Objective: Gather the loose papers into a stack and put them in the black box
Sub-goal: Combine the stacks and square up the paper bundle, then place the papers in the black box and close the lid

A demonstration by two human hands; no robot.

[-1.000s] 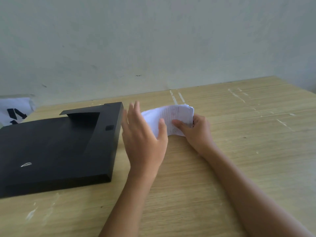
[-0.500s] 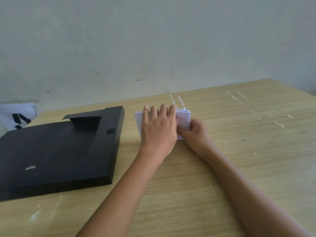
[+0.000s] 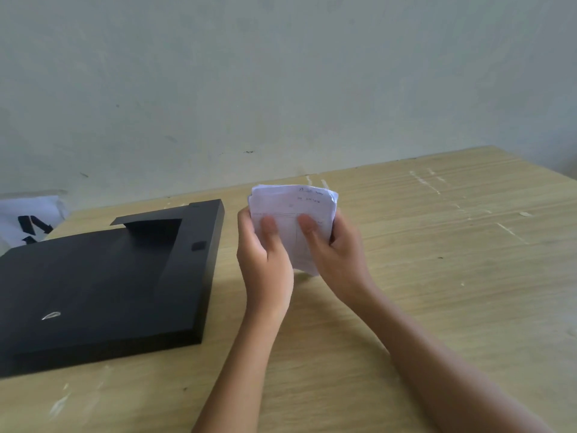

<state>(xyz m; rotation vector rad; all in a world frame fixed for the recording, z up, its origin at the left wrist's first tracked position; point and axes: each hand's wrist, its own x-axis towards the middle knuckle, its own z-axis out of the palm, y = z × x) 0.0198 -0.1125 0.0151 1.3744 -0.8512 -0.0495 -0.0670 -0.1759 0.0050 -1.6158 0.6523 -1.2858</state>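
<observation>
Papers, a small white stack of handwritten sheets (image 3: 293, 220), were up off the pale wooden table (image 3: 437, 276) and caught between both of your hands, standing roughly upright with the written face turned toward you. Your left hand (image 3: 263, 254) closed on the stack's left edge, thumb pressed flat across the front and the fingers wrapped behind out of sight. Your right hand (image 3: 335, 248) gripped the right edge the same way, thumb on the front sheet, fingers curled round the back. The upper corners of the sheets looked rounded and slightly uneven, and the lower end poked out below, between your two palms. Faint ruled lines and a few lines of dark handwriting showed near the top, too small to read.

To the left of your hands, near but apart from them, lay the flat black box (image 3: 103, 282) on the table, its lid closed as far as you could tell, with a raised flap at its far edge and a small pale mark on its near left part. Beyond the box's far left corner sat a white sheet with bold black marks (image 3: 28, 220), against the grey-green wall (image 3: 281, 89).
</observation>
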